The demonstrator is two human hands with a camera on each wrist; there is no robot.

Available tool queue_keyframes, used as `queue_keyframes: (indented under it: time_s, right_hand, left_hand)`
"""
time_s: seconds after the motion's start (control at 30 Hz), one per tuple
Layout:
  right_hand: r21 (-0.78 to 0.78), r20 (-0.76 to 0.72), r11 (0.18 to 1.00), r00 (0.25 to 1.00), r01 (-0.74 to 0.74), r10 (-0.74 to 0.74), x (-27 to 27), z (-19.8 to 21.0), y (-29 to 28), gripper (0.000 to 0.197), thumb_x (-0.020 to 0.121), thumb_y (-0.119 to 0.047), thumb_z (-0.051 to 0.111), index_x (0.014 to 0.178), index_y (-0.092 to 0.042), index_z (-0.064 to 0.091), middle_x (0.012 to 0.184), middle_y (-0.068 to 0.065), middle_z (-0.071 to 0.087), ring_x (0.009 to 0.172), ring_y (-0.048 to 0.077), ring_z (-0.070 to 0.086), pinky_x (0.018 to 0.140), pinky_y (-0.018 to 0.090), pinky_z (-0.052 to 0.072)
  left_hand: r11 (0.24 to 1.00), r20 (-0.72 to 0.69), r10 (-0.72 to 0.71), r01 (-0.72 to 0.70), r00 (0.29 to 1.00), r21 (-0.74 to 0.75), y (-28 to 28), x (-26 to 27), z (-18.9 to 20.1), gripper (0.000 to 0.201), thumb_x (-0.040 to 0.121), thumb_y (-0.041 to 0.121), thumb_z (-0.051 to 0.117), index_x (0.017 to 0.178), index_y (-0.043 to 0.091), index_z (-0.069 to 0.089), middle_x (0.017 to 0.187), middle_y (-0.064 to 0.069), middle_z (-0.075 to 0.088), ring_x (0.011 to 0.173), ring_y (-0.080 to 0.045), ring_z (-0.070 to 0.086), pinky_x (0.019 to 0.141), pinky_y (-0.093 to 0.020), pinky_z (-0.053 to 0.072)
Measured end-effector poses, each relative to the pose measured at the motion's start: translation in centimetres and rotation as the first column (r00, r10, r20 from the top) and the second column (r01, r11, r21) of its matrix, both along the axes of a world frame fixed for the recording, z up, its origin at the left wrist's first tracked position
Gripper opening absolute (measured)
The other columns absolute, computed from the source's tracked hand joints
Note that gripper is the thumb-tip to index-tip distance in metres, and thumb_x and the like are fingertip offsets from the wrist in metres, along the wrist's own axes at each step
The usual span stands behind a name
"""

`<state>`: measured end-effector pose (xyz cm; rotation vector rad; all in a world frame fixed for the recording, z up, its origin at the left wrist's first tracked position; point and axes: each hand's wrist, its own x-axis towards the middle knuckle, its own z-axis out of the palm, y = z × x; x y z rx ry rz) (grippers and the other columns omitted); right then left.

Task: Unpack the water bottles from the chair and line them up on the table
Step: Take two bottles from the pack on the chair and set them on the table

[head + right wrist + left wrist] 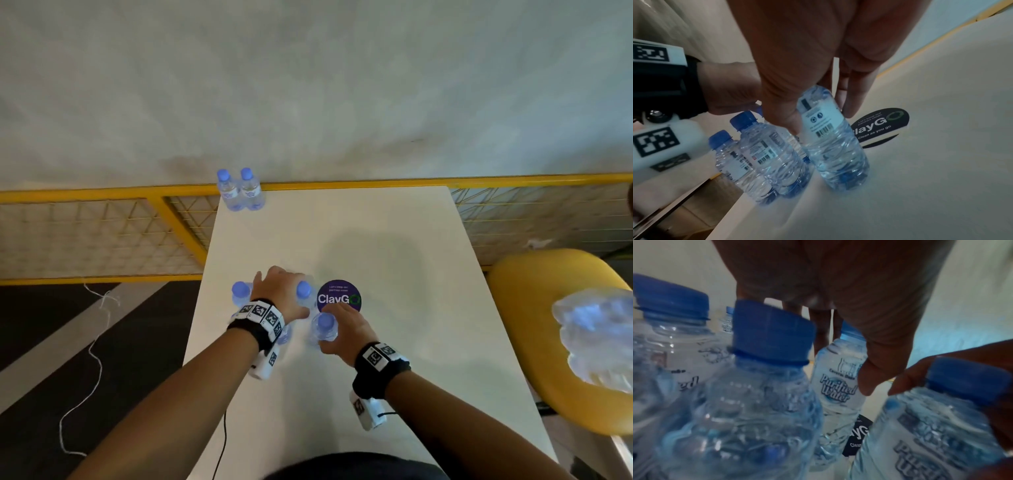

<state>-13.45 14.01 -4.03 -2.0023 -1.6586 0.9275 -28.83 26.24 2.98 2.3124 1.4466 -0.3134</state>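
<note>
On the white table (394,240) two water bottles (239,190) stand upright side by side at the far left corner, touching each other, each with a blue cap and clear water inside. Nearer to the person, by the left edge of the table, there is a cluster of bottles (760,159) of the same kind, all upright and capped.

The left hand (281,294) reaches over this cluster. Its thumb and fingers are curled around one labelled bottle (838,386), which reads "Purified Water"; this bottle stands just beside a round dark sticker (339,297) on the table top. The right hand (342,329) grasps another bottle (830,138) near its top, thumb on one side and fingers on the other. In the right wrist view this bottle is a little tilted, with its base touching the table, and it is just beside the sticker too. The water in it is clear and it fills most of the bottle.

To the right of the table stands a yellow chair (534,308). On its seat lies a plastic-wrapped pack of bottles (596,339), blurred at the edge of the head view; how many it contains I cannot tell.
</note>
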Motion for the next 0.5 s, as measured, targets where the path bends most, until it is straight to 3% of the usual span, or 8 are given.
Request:
queue_keyframes:
  time_s: [0.07,0.17,0.23,0.33,0.5]
  right_hand:
    - [-0.011,0.004,0.999,0.999,0.032,-0.032,-0.8,-0.8,0.8,0.059,0.059,-0.046,0.074,0.113,-0.037,0.053,0.111,-0.016,0.057,0.103,0.014,0.056,0.087,0.03,0.05]
    - [-0.007,0.019,0.999,0.999,0.045,-0.045,-1.7,-1.2,1.4,0.063,0.059,-0.041,0.077,0.117,-0.036,0.052,0.114,-0.015,0.056,0.104,0.014,0.055,0.09,0.029,0.049]
    - [0.001,0.019,0.999,0.998,0.053,-0.053,-2.0,-1.3,1.6,0.067,0.06,-0.038,0.081,0.12,-0.034,0.052,0.116,-0.013,0.055,0.104,0.015,0.055,0.091,0.03,0.049]
    - [0.011,0.014,0.998,0.998,0.067,-0.068,-2.4,-1.4,1.8,0.067,0.06,-0.037,0.083,0.119,-0.034,0.05,0.115,-0.013,0.055,0.101,0.015,0.055,0.088,0.031,0.051]
    - [0.031,0.014,0.997,0.997,0.076,-0.076,-2.9,-1.6,1.8,0.068,0.06,-0.035,0.085,0.118,-0.034,0.049,0.116,-0.013,0.053,0.1,0.015,0.054,0.088,0.033,0.051]
  left_hand:
    - [1.0,-0.02,-0.009,0.009,1.0,-0.02,0.3,0.1,0.0,0.039,0.063,0.047,0.069,0.1,0.039,0.058,0.086,0.016,0.046,0.093,-0.023,0.051,0.087,-0.042,0.043]
    - [0.996,-0.051,-0.04,0.036,0.998,-0.076,1.0,-0.1,-0.4,0.033,0.067,0.047,0.066,0.096,0.042,0.052,0.099,0.003,0.048,0.076,-0.024,0.056,0.076,-0.036,0.046]
    - [0.994,-0.079,-0.071,0.064,0.994,-0.092,1.6,-0.4,-0.5,0.029,0.07,0.046,0.064,0.094,0.043,0.049,0.1,0.0,0.048,0.073,-0.027,0.058,0.076,-0.037,0.047]
    - [0.99,-0.082,-0.116,0.109,0.99,-0.088,2.0,-0.6,-0.4,0.028,0.075,0.038,0.067,0.098,0.039,0.051,0.098,-0.002,0.049,0.067,-0.022,0.049,0.078,-0.038,0.044]
    - [0.987,-0.044,-0.121,0.115,0.992,-0.112,2.4,-0.2,-0.3,0.036,0.078,0.018,0.067,0.11,0.028,0.054,0.089,-0.001,0.054,0.081,-0.026,0.052,0.086,-0.041,0.045]
